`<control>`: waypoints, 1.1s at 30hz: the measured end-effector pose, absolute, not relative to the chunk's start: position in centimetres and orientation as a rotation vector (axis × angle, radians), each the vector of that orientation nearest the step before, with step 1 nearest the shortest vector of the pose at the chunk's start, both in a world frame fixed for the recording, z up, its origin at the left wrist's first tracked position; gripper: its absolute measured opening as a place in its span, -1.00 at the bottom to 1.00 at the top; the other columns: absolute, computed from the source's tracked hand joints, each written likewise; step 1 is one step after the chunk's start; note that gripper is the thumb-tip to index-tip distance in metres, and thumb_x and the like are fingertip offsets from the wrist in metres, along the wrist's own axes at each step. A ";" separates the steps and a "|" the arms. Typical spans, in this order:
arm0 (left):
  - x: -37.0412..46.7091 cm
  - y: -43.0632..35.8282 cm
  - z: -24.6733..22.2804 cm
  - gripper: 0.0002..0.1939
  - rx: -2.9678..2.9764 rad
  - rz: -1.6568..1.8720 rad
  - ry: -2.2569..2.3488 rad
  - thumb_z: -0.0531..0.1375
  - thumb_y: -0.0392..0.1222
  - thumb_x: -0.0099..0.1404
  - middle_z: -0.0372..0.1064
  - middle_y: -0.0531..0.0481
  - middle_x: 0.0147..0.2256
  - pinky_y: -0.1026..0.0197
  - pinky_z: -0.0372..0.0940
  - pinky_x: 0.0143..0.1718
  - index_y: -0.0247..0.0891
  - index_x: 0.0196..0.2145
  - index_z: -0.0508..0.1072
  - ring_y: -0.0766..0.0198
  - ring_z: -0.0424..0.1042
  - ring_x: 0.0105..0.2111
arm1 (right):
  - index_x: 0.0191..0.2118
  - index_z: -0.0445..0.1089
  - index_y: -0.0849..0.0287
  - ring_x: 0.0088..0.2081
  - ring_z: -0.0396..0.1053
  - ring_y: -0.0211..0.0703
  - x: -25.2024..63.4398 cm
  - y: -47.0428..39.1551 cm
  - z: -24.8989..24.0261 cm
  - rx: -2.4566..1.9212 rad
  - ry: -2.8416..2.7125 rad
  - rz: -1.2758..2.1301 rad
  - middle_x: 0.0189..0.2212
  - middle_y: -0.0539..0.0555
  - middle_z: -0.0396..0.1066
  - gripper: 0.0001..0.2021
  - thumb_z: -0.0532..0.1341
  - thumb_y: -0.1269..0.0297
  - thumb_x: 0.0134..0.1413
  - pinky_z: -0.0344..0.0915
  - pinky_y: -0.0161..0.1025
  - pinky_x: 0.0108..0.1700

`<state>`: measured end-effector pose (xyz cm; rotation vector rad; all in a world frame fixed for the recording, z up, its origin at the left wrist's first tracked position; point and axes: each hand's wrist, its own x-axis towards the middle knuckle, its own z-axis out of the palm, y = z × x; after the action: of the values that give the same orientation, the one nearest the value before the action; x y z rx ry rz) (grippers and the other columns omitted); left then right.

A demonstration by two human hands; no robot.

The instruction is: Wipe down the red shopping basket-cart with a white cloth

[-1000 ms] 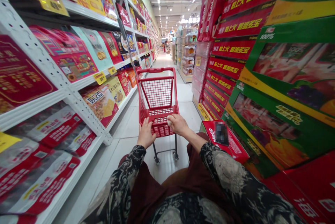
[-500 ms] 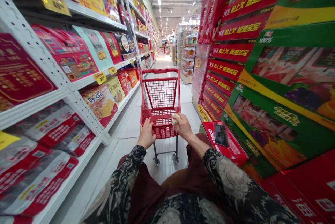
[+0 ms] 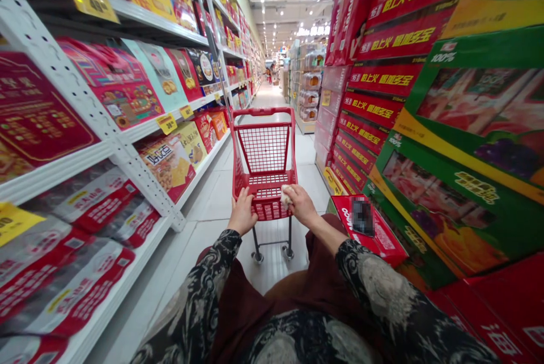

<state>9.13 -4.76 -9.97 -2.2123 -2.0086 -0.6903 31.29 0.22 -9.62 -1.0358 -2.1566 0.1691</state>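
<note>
A red plastic shopping cart with a grid-like basket stands right in front of my knees, and its basket looks bare inside. My left hand grips the left side of the basket's near rim, fingers bent over the edge. At the right side of that rim, my right hand is closed on a crumpled white cloth, pressed close against the red plastic. It may be a tissue; its exact kind cannot be made out. Part of the cloth is hidden by my fingers.
White shelving with boxed snacks and price tags lines the left. On the right rise stacked red drink cartons and green juice cartons. A low red box beside my right knee bears a blurred dark object. The tiled aisle runs ahead.
The whole view has shifted slightly, so things sit a little further right. Both hands stay at the cart's rim, and the right hand with the cloth has moved very little along it.
</note>
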 end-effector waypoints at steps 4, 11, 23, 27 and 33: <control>9.3 -4.9 -9.8 -0.47 -2.203 -0.697 -2.011 0.10 -0.39 -0.03 0.01 -0.35 0.24 -0.32 -0.06 0.20 -0.36 -0.03 0.30 -0.11 -0.06 0.27 | -0.06 0.36 0.14 0.00 0.25 -0.09 31.9 1.9 -7.9 -1.116 -1.897 0.195 -0.07 0.13 0.34 -0.55 0.02 0.58 -0.10 0.22 -0.09 0.09; 9.7 -4.9 -9.5 -0.47 -2.202 -0.686 -2.046 0.10 -0.40 -0.04 0.01 -0.34 0.24 -0.31 -0.08 0.22 -0.37 -0.03 0.29 -0.09 -0.06 0.27 | 0.08 0.27 0.28 0.20 0.07 0.07 31.9 1.7 -10.2 -1.182 -1.925 0.238 0.17 0.28 0.11 -0.50 0.13 0.39 -0.06 0.10 0.03 0.19; 9.3 -5.0 -9.6 -0.47 -2.202 -0.646 -2.022 0.09 -0.40 -0.03 0.02 -0.35 0.23 -0.33 -0.09 0.21 -0.37 -0.03 0.29 -0.10 -0.06 0.27 | 0.00 0.36 0.20 0.24 -0.01 0.06 27.6 -0.5 -9.2 -0.996 -2.189 -0.013 0.17 0.22 0.17 -0.64 0.19 0.36 0.02 -0.03 0.11 0.23; 9.3 -5.0 -9.2 -0.46 -2.220 -0.579 -2.062 0.10 -0.38 -0.01 -0.02 -0.35 0.25 -0.29 -0.09 0.22 -0.40 -0.01 0.27 -0.07 -0.09 0.28 | -0.05 0.39 0.20 0.14 0.13 0.09 27.9 -0.2 -8.2 -1.126 -2.230 -0.035 0.13 0.26 0.22 -0.67 0.23 0.34 0.00 0.05 0.08 0.16; 9.7 -4.9 -8.2 -0.45 -2.230 -0.493 -2.120 0.10 -0.37 -0.01 -0.07 -0.31 0.27 -0.25 -0.12 0.25 -0.40 0.01 0.27 -0.04 -0.11 0.29 | -0.13 0.43 0.16 -0.10 0.29 -0.09 30.0 1.2 -8.0 -1.129 -2.274 0.059 -0.07 0.17 0.35 -0.70 0.13 0.52 0.02 0.22 -0.16 -0.02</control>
<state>9.66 -4.86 -8.24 -2.2302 -2.1205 -0.4926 30.00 1.16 -8.04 -1.1290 -2.2741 0.0586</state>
